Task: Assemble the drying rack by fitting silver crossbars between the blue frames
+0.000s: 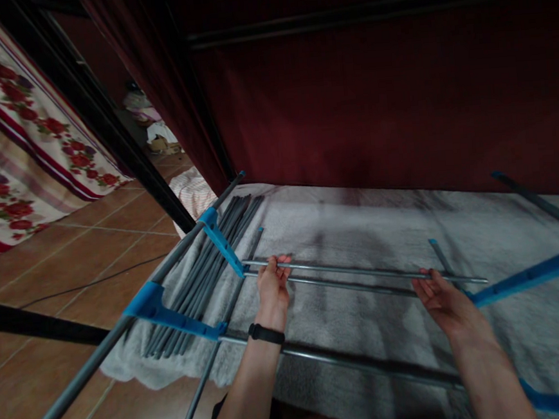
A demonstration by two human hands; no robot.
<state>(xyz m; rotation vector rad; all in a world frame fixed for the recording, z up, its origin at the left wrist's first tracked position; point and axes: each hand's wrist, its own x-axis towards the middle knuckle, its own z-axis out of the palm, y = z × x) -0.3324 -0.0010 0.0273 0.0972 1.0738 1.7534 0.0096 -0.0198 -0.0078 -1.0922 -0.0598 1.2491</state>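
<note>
A thin grey metal rod (362, 271) runs across the middle, with a second rod just below it. My left hand (272, 285) is closed around the rod's left part, close to a blue plastic connector (222, 240). My right hand (440, 299) grips the rod near its right end, fingers curled over it, beside another blue connector (531, 276). The left wrist wears a black band.
A bundle of spare grey rods (202, 274) lies on a grey-white towel (358, 229). A thicker frame tube (349, 359) crosses in front. Dark red fabric hangs behind. Tiled floor (70, 252) and a floral cloth (16, 127) are on the left.
</note>
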